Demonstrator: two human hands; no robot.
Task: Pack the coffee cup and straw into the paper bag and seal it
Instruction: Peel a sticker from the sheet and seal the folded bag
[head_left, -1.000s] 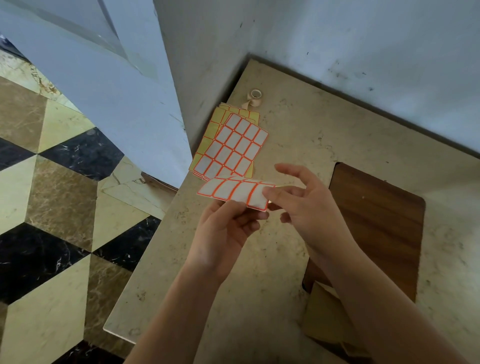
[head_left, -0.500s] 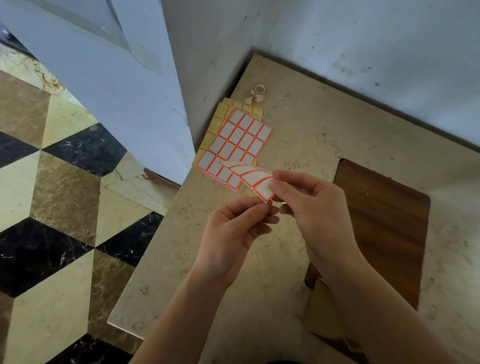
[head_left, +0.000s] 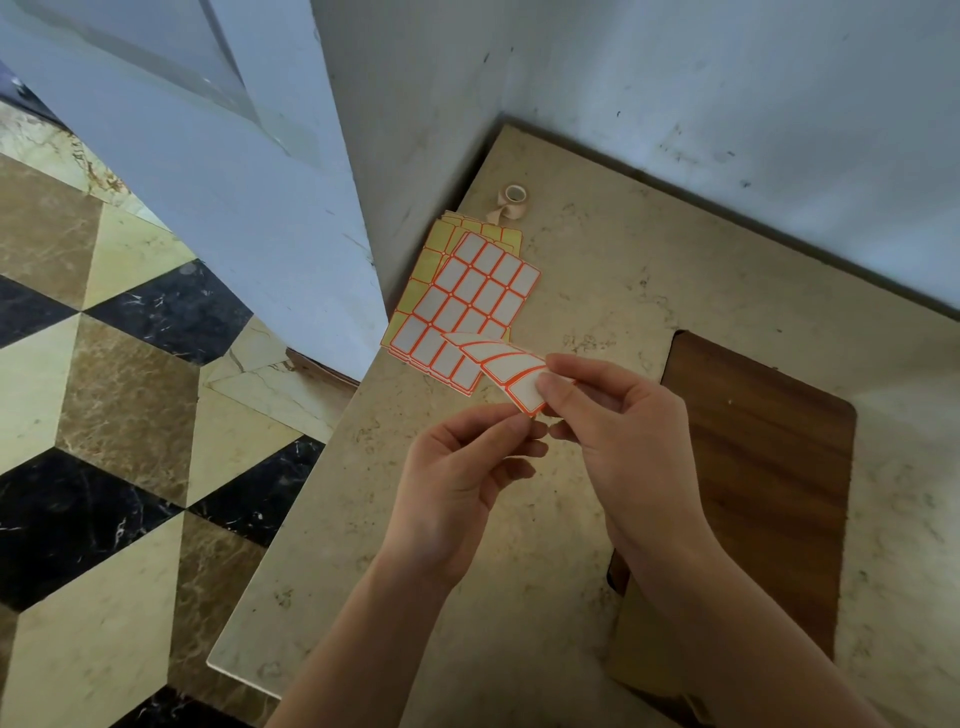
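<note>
Two hands hold a strip of stickers over the desk.

From the head camera, the right hand pinches the bent sticker strip with thumb and fingers, and the left hand pinches its lower end. A pile of sticker sheets lies by the desk's far left corner, with a small tape roll just behind it. The paper bag peeks out at the near edge, under a brown wooden board. The cup and straw cannot be seen.
</note>
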